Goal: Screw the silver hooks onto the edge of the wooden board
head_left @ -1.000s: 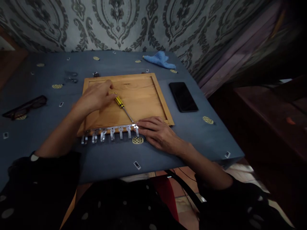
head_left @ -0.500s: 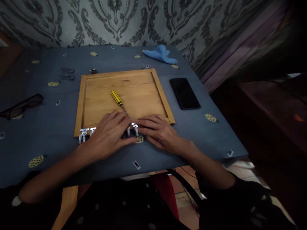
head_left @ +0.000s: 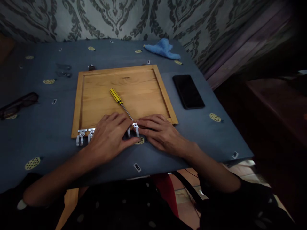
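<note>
A wooden board (head_left: 124, 83) with a raised frame lies on the table. Along its near edge runs a metal hook rail (head_left: 82, 132) with several hooks. My left hand (head_left: 107, 134) is closed over the middle of the rail, its thumb below the edge, hiding some hooks. At the rail's right end, my right hand (head_left: 163, 132) has its fingers together, gripping beside the last hook. A yellow-handled screwdriver (head_left: 116, 96) rests untouched on the board, its tip pointing at the rail between my hands.
A black phone (head_left: 188, 91) lies right of the board, and a blue cloth (head_left: 163, 49) sits at the back. Glasses (head_left: 20, 103) lie at the far left. Small clear items (head_left: 63, 70) and a little dark object (head_left: 91, 67) are behind the board. Patterned fabric (head_left: 117, 19) hangs behind.
The camera view has shifted slightly. Both hands stay on the rail in nearly the same place, and the screwdriver lies as before.
</note>
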`<state>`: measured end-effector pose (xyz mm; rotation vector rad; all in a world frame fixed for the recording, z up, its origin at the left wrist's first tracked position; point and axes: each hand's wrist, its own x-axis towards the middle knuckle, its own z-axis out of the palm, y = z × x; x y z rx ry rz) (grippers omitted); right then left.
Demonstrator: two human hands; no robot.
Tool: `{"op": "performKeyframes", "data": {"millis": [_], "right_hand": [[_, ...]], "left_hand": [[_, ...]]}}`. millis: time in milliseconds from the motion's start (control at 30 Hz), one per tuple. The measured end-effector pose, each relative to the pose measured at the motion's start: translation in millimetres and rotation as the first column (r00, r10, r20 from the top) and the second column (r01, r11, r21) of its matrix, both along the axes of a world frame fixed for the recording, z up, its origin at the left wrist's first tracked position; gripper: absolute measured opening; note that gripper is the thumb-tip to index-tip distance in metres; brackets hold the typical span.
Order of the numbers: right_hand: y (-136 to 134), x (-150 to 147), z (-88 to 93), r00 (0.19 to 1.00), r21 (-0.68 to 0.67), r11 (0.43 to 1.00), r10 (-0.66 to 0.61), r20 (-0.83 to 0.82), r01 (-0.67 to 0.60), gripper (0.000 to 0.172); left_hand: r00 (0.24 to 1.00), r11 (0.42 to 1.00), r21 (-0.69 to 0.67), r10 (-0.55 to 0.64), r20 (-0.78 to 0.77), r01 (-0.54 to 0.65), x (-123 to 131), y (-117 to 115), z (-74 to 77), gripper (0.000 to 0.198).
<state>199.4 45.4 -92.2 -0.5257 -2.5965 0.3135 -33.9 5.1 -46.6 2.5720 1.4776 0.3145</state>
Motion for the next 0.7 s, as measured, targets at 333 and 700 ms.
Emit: {"op": "performKeyframes", "data": {"millis": [333,700], "right_hand": [[0.1,-0.8,2.3,1.0,0.012,1.0,-0.002,0.014,0.002,0.036],[-0.7,-1.5,0.7,1.0,0.024,1.0,-0.009,-0.005,0.009,0.032]], "left_hand": [[0.996,0.995,-0.091,0.036,0.08,-0.029,3.0,0.5,4.3,0.027],[0.993,0.988,-0.151,0.06,0.105,-0.044,4.0,3.0,7.2,0.027]]}}
